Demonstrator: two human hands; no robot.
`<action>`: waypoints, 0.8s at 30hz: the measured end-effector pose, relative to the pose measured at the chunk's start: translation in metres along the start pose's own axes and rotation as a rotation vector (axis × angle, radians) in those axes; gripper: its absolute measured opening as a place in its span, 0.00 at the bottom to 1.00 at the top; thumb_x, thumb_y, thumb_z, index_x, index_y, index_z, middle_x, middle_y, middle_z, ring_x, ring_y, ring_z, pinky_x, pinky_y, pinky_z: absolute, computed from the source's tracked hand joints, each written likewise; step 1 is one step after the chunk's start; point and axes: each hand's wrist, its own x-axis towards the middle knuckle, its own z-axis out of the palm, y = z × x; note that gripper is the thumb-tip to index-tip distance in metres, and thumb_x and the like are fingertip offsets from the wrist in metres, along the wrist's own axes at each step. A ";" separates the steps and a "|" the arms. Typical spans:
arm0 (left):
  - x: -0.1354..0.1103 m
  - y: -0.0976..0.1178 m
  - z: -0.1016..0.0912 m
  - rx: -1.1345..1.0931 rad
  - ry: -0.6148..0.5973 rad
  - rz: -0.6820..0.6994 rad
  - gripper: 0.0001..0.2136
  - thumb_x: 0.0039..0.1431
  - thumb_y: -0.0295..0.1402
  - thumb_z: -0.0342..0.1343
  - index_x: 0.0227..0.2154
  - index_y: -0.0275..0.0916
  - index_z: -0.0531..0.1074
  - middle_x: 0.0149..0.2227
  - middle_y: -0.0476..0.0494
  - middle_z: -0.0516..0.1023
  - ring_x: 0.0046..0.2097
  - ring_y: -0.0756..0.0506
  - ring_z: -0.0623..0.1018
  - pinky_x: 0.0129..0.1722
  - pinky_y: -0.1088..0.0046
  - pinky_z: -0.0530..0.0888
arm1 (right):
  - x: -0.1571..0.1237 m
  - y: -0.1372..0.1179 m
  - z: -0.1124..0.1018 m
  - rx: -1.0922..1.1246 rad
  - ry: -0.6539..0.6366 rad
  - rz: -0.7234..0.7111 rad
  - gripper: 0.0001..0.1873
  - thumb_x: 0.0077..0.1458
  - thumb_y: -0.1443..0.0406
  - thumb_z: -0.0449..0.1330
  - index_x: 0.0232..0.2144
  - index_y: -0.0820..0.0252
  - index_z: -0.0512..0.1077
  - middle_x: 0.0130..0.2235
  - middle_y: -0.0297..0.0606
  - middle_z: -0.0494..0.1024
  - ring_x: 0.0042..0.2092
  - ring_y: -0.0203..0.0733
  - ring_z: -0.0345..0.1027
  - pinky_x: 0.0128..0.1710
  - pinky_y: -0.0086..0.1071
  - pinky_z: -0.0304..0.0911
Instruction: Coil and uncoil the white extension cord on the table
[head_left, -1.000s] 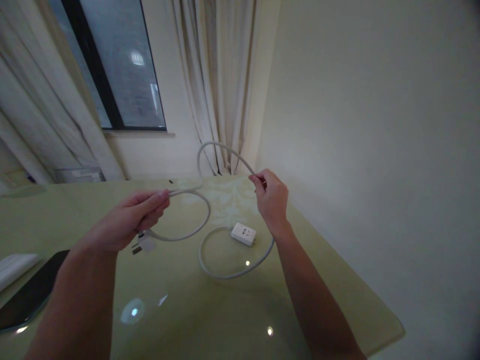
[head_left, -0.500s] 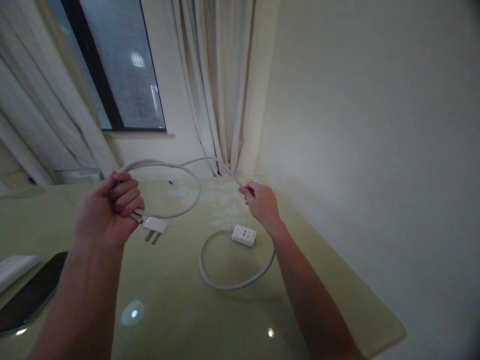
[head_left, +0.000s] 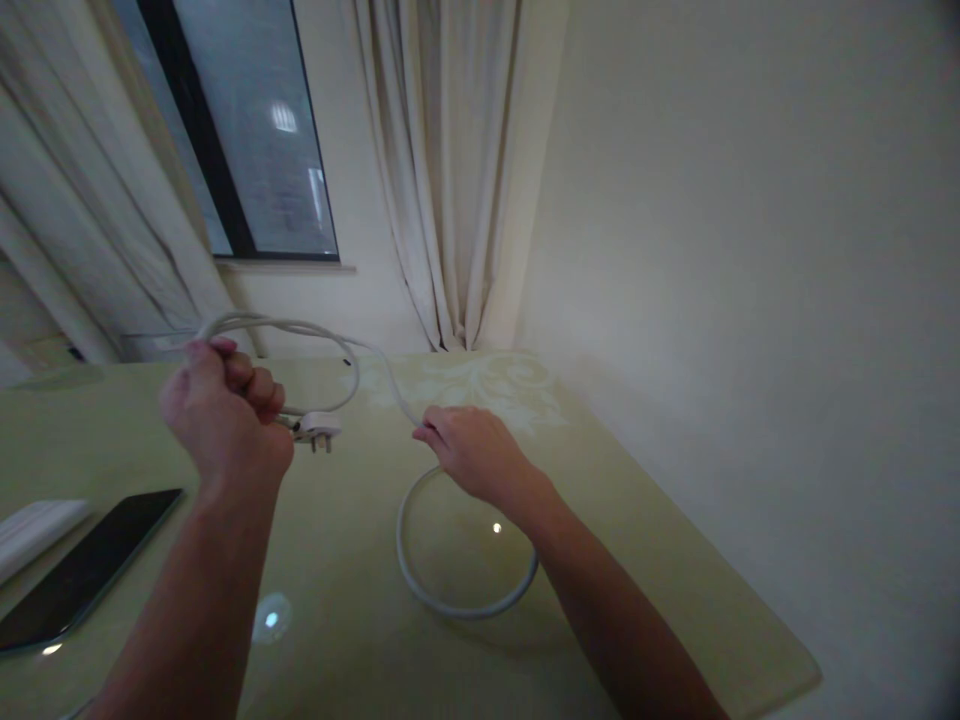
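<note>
Above the tabletop (head_left: pixel 337 540), left hand (head_left: pixel 232 410): fingers curled, clamped around the pale cable (head_left: pixel 472 612); the plug (head_left: pixel 321 425) juts out beside the knuckles, prongs downward.
Right hand (head_left: pixel 476 455): thumb and fingertips together, pinching the same cable to the right of the left hand.
Cable, gathered: judged partly done; looped strands project from the left hand.
Cable, loose: one span bridges the hands, and a single ring remains ungathered below the right hand; its far end is not visible.
Tabletop surface: glossy, yellow-green, reflecting lights; a black slab (head_left: pixel 82 575) lies beside a white object (head_left: pixel 41 530) at left.
Room: dark-framed window (head_left: pixel 259 130), cream curtains (head_left: pixel 450 180), plain wall (head_left: pixel 712 250) at right.
</note>
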 end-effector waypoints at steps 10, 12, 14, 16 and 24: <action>-0.018 -0.019 0.008 0.055 -0.132 0.044 0.11 0.70 0.32 0.56 0.29 0.38 0.70 0.19 0.59 0.54 0.18 0.56 0.51 0.18 0.74 0.46 | -0.015 -0.024 0.002 -0.044 -0.190 -0.166 0.09 0.68 0.65 0.57 0.44 0.60 0.77 0.41 0.49 0.85 0.39 0.50 0.80 0.36 0.36 0.66; -0.020 -0.021 0.009 0.067 -0.158 0.039 0.10 0.69 0.32 0.58 0.30 0.39 0.70 0.19 0.60 0.53 0.19 0.56 0.51 0.18 0.74 0.47 | -0.016 -0.024 0.004 -0.039 -0.194 -0.182 0.09 0.67 0.66 0.56 0.44 0.60 0.77 0.41 0.49 0.85 0.39 0.49 0.80 0.35 0.36 0.66; -0.022 -0.023 0.010 0.081 -0.179 0.030 0.10 0.70 0.32 0.57 0.30 0.39 0.69 0.19 0.60 0.54 0.19 0.56 0.51 0.19 0.74 0.48 | -0.017 -0.023 0.004 -0.014 -0.188 -0.200 0.09 0.67 0.66 0.57 0.44 0.60 0.77 0.41 0.48 0.85 0.39 0.49 0.80 0.35 0.35 0.66; -0.025 -0.025 0.011 0.072 -0.183 0.026 0.10 0.70 0.32 0.57 0.30 0.40 0.69 0.20 0.59 0.53 0.19 0.56 0.51 0.19 0.74 0.47 | -0.018 -0.023 0.004 0.028 -0.180 -0.236 0.09 0.66 0.65 0.58 0.44 0.60 0.76 0.41 0.48 0.85 0.39 0.49 0.79 0.34 0.35 0.65; -0.036 -0.041 0.007 0.209 -0.371 -0.090 0.11 0.68 0.44 0.60 0.35 0.43 0.71 0.21 0.59 0.52 0.20 0.54 0.51 0.20 0.75 0.49 | -0.025 -0.026 0.006 0.082 -0.224 -0.336 0.15 0.65 0.68 0.58 0.54 0.63 0.72 0.41 0.47 0.84 0.37 0.46 0.77 0.32 0.35 0.63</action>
